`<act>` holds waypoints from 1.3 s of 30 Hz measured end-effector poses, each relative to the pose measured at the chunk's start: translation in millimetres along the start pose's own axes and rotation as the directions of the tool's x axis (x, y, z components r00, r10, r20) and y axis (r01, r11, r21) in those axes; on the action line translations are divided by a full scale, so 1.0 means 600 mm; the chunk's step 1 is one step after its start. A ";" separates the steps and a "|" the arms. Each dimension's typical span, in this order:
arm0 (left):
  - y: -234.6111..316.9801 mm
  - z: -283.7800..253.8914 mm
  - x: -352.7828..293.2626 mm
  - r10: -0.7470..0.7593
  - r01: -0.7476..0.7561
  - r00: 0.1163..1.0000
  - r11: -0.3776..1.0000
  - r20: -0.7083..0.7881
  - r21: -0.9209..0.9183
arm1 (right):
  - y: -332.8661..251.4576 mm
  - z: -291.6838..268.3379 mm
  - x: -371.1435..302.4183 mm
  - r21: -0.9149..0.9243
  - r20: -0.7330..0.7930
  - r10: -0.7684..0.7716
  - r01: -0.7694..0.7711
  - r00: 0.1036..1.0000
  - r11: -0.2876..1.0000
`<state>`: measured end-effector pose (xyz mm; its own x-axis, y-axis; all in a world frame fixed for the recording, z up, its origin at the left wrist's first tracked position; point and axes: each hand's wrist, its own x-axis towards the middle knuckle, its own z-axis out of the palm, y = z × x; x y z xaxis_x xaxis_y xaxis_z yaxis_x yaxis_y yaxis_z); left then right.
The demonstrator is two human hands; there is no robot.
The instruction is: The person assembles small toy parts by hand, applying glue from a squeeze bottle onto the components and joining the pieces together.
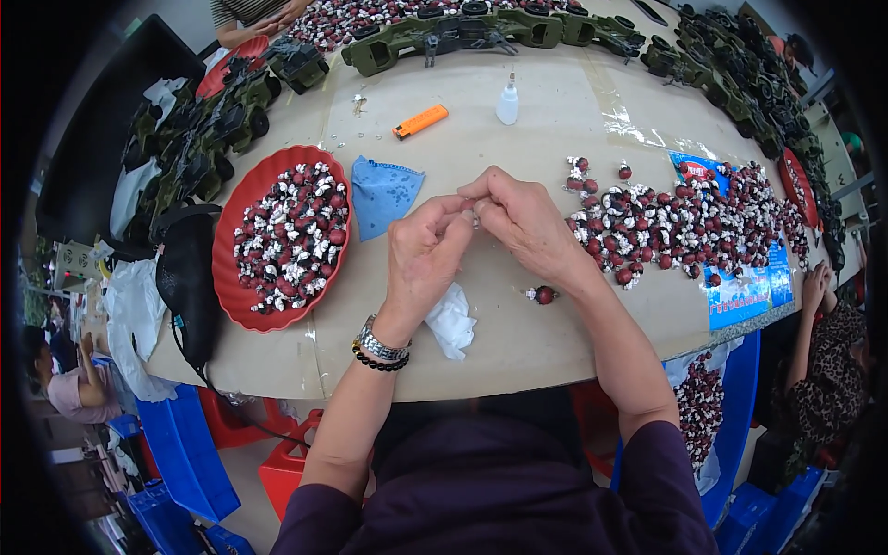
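My left hand [428, 248] and right hand [525, 222], both curled nearly closed, pinch 1 small, mostly hidden whitish piece [475, 220] between them.

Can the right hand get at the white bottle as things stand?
Probably yes: nothing seems to stand between the right hand and the white bottle, though its fingertips are busy close to the left hand.

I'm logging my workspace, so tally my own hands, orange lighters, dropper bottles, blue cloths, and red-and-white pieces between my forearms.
Hands: 2 (left hand, right hand)
Orange lighter: 1
Dropper bottle: 1
Blue cloth: 1
Red-and-white piece: 1
Total: 6
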<state>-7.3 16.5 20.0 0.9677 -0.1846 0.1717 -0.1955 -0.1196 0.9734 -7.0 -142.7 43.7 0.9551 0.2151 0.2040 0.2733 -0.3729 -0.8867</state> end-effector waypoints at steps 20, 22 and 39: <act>0.000 -0.001 -0.002 -0.085 0.090 0.996 0.980 0.032 -0.180 | -0.007 -0.009 0.003 0.148 0.071 0.115 -0.124 0.991 0.981; 0.001 -0.002 -0.001 -0.105 0.111 0.994 0.978 0.044 -0.176 | -0.007 -0.011 0.003 0.167 0.083 0.139 -0.151 0.987 0.974; 0.003 -0.015 0.000 -0.120 0.165 0.980 0.936 0.160 -0.312 | -0.013 -0.012 0.003 0.281 0.115 0.201 -0.226 0.973 0.933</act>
<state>-6.2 25.0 22.8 0.9462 -0.3223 0.0273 0.0266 0.1619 0.9864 -6.3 -145.9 53.8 0.9708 0.2384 -0.0279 0.0066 -0.1424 -0.9898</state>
